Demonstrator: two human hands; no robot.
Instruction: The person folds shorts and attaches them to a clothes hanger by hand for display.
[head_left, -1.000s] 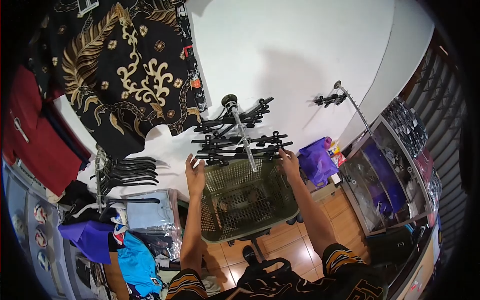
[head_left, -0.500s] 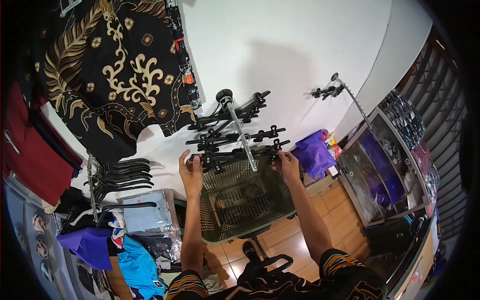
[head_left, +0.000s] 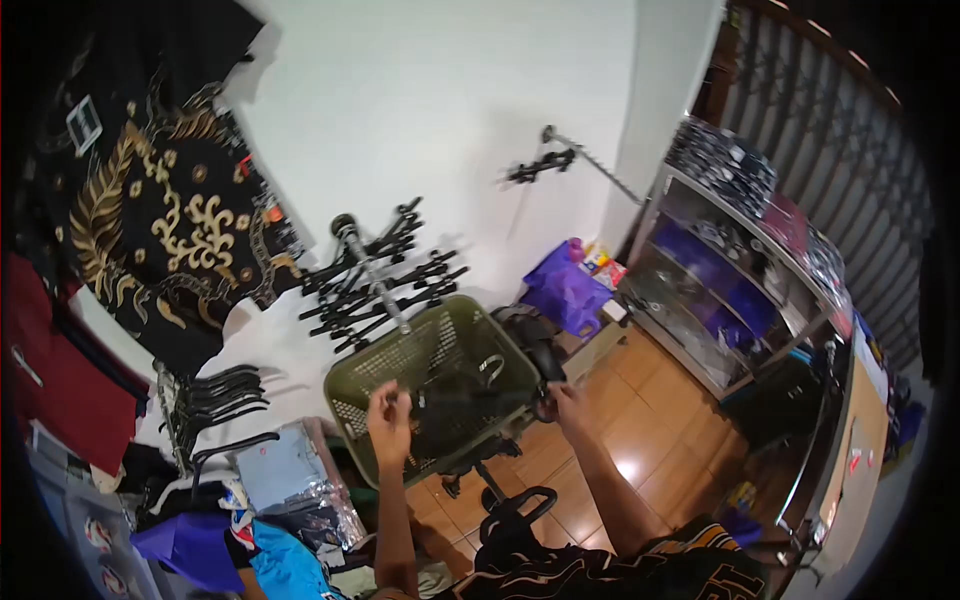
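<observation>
A black clip hanger [head_left: 465, 402], smeared by motion, spans the space between my hands above the green plastic basket [head_left: 345, 385]. Its pale hook points up. My left hand [head_left: 388, 420] is closed on the hanger's left end. At the other end, my right hand [head_left: 568, 408] is closed too, by the basket's right rim. Several more black clip hangers [head_left: 425, 280] hang from a metal wall rod [head_left: 372, 268] beyond the basket.
Batik-patterned cloth [head_left: 195, 225] hangs at the left, above a row of black hangers [head_left: 225, 390]. Folded packed clothes [head_left: 285, 465] lie below. A purple bag [head_left: 568, 290] and a glass cabinet [head_left: 700, 290] stand right. Another rod [head_left: 600, 170] juts from the wall.
Both hands have come away from the wall rod, bringing a clip hanger down over the basket towards me. The view has swung to the right.
</observation>
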